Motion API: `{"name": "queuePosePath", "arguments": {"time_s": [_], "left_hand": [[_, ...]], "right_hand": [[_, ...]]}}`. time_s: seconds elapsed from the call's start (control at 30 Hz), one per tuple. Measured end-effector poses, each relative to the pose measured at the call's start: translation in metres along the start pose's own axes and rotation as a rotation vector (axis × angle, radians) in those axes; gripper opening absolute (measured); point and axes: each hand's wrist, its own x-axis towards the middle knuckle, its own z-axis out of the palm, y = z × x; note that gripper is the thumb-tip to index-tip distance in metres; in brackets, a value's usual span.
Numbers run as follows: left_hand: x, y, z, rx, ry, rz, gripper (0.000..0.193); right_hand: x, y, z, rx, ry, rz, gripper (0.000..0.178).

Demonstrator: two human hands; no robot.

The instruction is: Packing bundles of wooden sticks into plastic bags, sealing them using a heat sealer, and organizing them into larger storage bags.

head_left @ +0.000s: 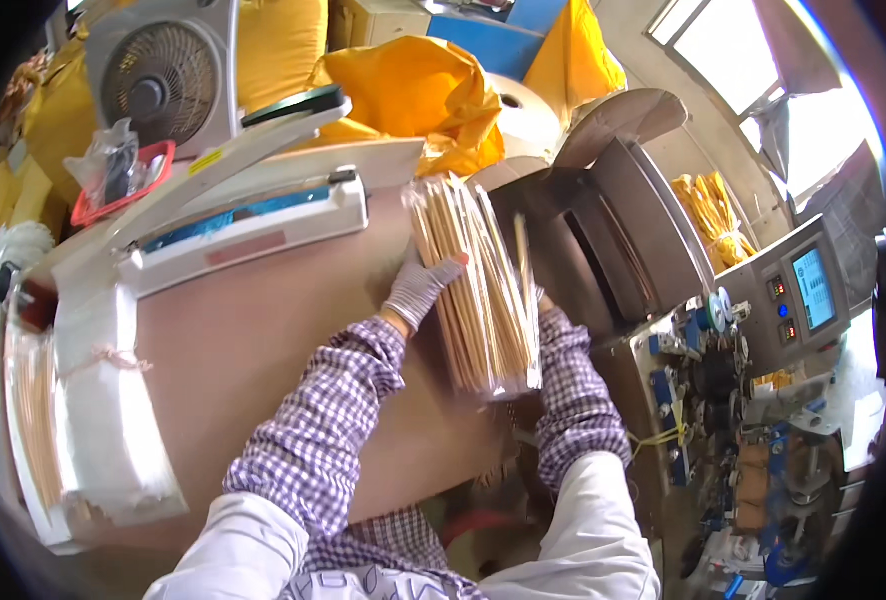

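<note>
A long clear plastic pack of thin wooden sticks (478,310) is tilted over the right part of the brown tabletop. My left hand (420,287), in a pale knitted glove with a bare thumb tip, is closed on the pack's left side, its thumb lying over the front. My right hand (542,296) is at the pack's right side, almost wholly hidden behind it, so its fingers do not show. Close to that hand, a narrow strip of sticks (523,250) stands a little apart from the rest.
A white bar sealer (253,240) with raised arm stands at the back left, near a red basket (123,185) and a fan (158,85). Plastic sleeves (113,400) lie left. A grey metal chute (563,250) and a machine with a screen (813,288) stand right.
</note>
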Motion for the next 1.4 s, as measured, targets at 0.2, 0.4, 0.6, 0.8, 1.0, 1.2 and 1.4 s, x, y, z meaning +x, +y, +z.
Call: {"name": "queuePosePath", "arguments": {"time_s": [0.2,0.4,0.6,0.8,1.0,1.2,1.4], "left_hand": [[-0.063,0.01,-0.092,0.355,0.254,0.003,0.049],[-0.153,0.069,-0.179,0.184,0.401,0.069,0.077],[-0.232,0.072,-0.214,0.94,0.608,0.233,0.096],[-0.255,0.087,-0.193,1.131,0.769,0.325,0.084],[-0.271,0.098,-0.127,1.485,0.411,-0.016,0.057],[-0.284,0.071,-0.158,1.267,0.451,0.233,0.03],[-0.322,0.084,-0.203,1.077,0.797,0.136,0.066]], "right_hand": [[0.024,0.003,0.082,-1.302,-0.197,-0.134,0.059],[-0.042,-0.004,0.255,-1.395,0.084,0.071,0.087],[-0.028,0.014,0.258,-0.978,0.177,-0.064,0.053],[0.019,0.025,0.298,-1.043,0.467,-0.065,0.074],[0.074,0.028,0.265,-0.683,0.549,0.169,0.067],[0.111,0.039,0.206,-1.425,0.448,0.155,0.036],[0.05,0.007,0.253,-0.768,0.65,0.086,0.027]]}}
